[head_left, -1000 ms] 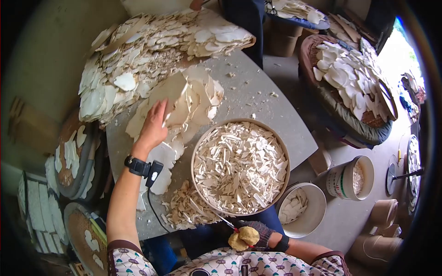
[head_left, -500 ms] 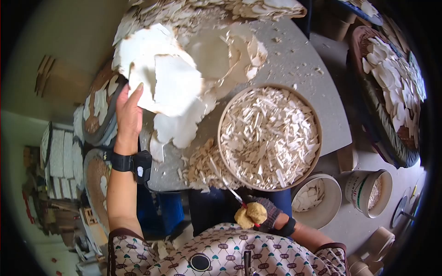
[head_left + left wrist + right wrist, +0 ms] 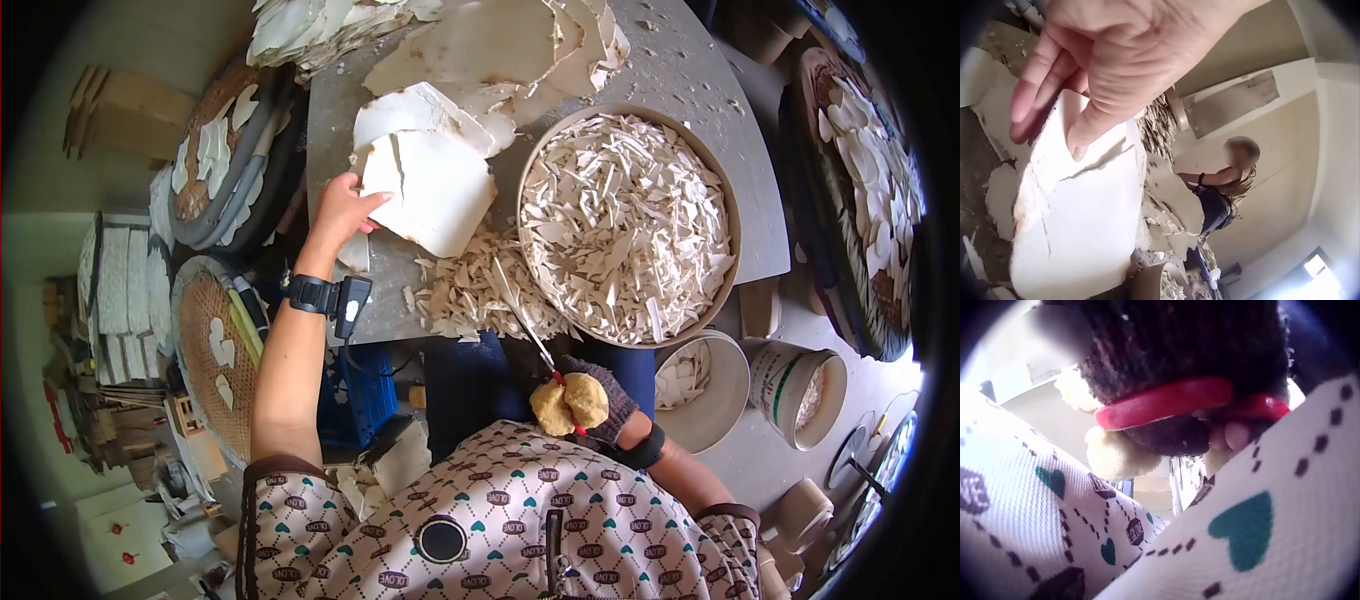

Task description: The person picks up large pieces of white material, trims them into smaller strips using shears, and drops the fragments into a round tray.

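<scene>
My bare left hand (image 3: 345, 212) pinches a small stack of thin, white, brittle-looking sheets (image 3: 440, 190) by the left edge, above the table. In the left wrist view the thumb (image 3: 1082, 134) lies on the top sheet and the fingers (image 3: 1035, 84) go behind it; a crack runs across the face. My right hand (image 3: 612, 402), in a dark knitted glove, grips scissors (image 3: 527, 325) by red handles (image 3: 1166, 403) over my lap. Yellow foam lumps (image 3: 568, 403) are fixed about the handles. The blades point up and left toward white scraps (image 3: 490, 285) at the table's front edge.
A round tub (image 3: 735, 235) heaped with white chips stands on the grey table (image 3: 765, 225). Larger sheets (image 3: 480, 45) lie behind. Two buckets (image 3: 735, 375) (image 3: 835, 400) stand right of my knees. Round baskets (image 3: 190, 350) with white pieces are at left. Another person (image 3: 1213, 197) stands across.
My left hand has taken the white sheets from the pile, turned them up and brought them nearer to me. The scissors stay in my right hand. The head view has shifted.
</scene>
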Demonstrator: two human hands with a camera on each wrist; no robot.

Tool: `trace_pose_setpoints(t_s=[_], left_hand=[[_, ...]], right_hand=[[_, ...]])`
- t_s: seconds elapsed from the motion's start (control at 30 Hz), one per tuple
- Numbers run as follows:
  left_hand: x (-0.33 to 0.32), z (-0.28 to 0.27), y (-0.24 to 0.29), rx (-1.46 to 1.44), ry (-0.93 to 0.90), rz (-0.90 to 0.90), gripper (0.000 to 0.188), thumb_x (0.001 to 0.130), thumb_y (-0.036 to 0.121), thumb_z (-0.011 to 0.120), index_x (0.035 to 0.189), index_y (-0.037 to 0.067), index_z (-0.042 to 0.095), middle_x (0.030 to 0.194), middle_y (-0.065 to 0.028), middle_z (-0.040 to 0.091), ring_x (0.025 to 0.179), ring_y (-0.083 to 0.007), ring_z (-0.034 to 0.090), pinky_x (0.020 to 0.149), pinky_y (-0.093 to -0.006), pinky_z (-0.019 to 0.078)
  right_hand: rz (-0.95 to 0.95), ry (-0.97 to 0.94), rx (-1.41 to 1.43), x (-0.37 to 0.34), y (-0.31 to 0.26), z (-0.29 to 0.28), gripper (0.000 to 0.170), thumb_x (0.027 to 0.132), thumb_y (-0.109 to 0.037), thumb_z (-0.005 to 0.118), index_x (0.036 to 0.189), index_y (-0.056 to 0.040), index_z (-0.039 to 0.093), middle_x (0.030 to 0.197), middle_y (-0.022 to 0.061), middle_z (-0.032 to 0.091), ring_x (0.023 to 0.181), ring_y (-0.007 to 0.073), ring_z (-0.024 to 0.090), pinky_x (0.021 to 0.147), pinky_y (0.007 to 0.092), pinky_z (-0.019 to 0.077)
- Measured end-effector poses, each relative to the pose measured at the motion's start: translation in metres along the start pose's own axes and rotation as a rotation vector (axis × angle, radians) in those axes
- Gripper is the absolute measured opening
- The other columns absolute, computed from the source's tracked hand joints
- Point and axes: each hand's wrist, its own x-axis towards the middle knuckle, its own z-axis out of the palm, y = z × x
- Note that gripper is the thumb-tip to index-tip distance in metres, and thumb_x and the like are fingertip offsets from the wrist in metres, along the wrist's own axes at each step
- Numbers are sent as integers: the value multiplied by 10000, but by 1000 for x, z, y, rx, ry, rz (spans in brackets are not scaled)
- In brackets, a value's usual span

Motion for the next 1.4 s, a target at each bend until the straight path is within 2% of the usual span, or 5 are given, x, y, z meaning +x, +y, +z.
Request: trace_pose_setpoints(t_s=[0.4, 0.6, 0.93, 1.1, 1.4], left_hand=[[-30, -12, -4, -979, 117, 447, 269, 869, 39, 532, 1137, 17, 532, 1099, -70, 583, 997, -141, 554, 885, -289, 434], [-65, -18, 59, -246, 385, 972, 274, 838, -47, 467, 1011, 100, 621, 1332, -111, 402, 1172, -197, 438, 991, -324, 338], [-88, 53, -6, -1015, -126, 189, 272, 876, 75, 459, 1137, 12, 499, 1012, -108, 574, 906, -142, 564, 819, -282, 459], [-110, 54, 0, -908, 14, 218, 693, 815, -69, 519, 1370, 116, 148, 1071, -158, 560, 911, -159, 574, 765, -295, 503], [-156, 31, 6, -852, 125, 208, 429, 832, -32, 545, 1229, -5, 385, 975, -136, 626, 906, -111, 573, 808, -221, 438]], right_hand=[[-245, -145, -287, 21, -19, 3, 569, 587, -296, 720, 1089, -84, 554, 966, 117, 607, 868, 301, 592, 785, 345, 476], [-120, -172, -62, 25, -15, 9, 594, 618, -264, 749, 1134, -68, 528, 1009, 101, 603, 899, 255, 602, 821, 313, 466], [21, -98, 307, 21, -20, 6, 363, 696, -137, 719, 1020, -40, 587, 918, 73, 626, 856, 183, 608, 784, 301, 474], [32, -153, 578, 37, -22, 13, 243, 824, -41, 575, 1063, -6, 543, 1010, 73, 593, 922, 153, 577, 847, 289, 468], [385, -557, 1936, 86, -59, 48, 290, 913, -96, 463, 1187, -2, 449, 1189, 117, 513, 1098, 204, 518, 983, 336, 398]])
